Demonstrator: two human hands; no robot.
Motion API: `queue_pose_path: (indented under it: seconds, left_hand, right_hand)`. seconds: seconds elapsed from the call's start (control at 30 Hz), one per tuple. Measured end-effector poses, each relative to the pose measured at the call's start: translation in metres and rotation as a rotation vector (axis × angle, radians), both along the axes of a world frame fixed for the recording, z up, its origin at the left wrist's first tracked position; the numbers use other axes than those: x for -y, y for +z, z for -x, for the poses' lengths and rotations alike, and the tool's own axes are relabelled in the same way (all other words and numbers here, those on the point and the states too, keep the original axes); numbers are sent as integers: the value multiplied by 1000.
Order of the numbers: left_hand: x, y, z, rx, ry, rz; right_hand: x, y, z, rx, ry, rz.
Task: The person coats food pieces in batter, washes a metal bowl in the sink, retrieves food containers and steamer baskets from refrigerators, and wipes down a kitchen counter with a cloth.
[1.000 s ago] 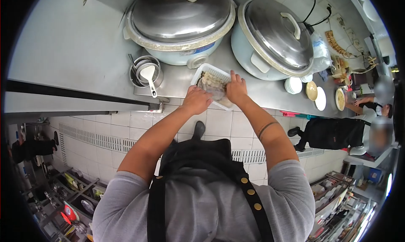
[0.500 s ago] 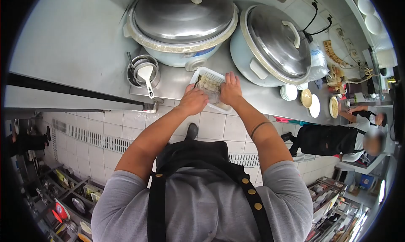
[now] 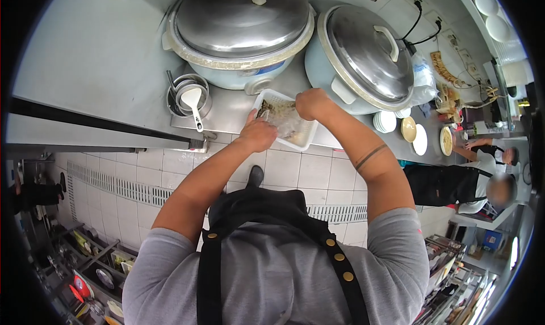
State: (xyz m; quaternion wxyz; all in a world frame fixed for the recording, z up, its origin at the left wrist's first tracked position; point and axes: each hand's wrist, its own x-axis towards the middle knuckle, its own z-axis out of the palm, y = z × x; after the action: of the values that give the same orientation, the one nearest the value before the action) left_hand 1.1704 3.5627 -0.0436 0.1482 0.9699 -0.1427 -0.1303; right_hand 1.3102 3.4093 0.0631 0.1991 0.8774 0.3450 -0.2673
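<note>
A white slotted plastic basket (image 3: 310, 136) rests at the front edge of the steel counter. Inside it is a clear plastic bag (image 3: 285, 122) with pale and brownish food that I cannot name. On the basket's left side, my left hand (image 3: 259, 134) has its fingers curled on the bag, thumb sticking up. My right hand (image 3: 314, 104) is a closed fist at the basket's upper right, gripping the bag's edge; its fingertips are hidden.
Two large lidded rice cookers (image 3: 244, 19) (image 3: 369, 53) stand behind the basket. To the left, a rice paddle (image 3: 192, 101) lies across nested metal pots (image 3: 176, 106). Bowls and plates (image 3: 419, 140) line the counter on the right, where a person in a black apron (image 3: 437, 184) stands.
My right hand has gone from lying spread over the basket to a raised fist at its upper right, elbow moved outward. More of the bag and its contents shows. My left hand moved slightly left.
</note>
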Motion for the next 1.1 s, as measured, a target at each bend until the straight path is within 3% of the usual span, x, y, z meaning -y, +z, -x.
queue_pose_path:
  seconds: [0.13, 0.2, 0.3, 0.53, 0.63, 0.7, 0.8, 0.93, 1.0, 1.1]
  left_hand:
    - [1, 11, -5, -20, -21, -66]
    - [1, 12, -13, 177, 91, 29]
    - [1, 9, -30, 270, 214, -9]
    - [7, -15, -60, 161, 84, -272]
    - [7, -4, -63, 134, 45, -191]
    - [7, 7, -64, 441, 136, 157]
    - [0, 13, -74, 480, 164, 181]
    - [8, 12, -78, 444, 220, 235]
    - [18, 1, -68, 171, -114, 24]
    - [25, -23, -49, 171, -60, 18]
  right_hand:
    - [-1, 38, -1, -6, 32, 81]
    - [4, 57, 3, -4, 16, 89]
    - [22, 80, 13, 44, -19, 0]
    - [73, 102, 40, 187, -41, -196]
    - [92, 109, 58, 183, -89, -229]
    - [109, 107, 66, 172, -116, -248]
    - [128, 104, 76, 172, -145, -239]
    - [142, 102, 83, 180, -138, -262]
    - [144, 102, 85, 182, -136, -267]
    - [141, 106, 84, 174, -159, -262]
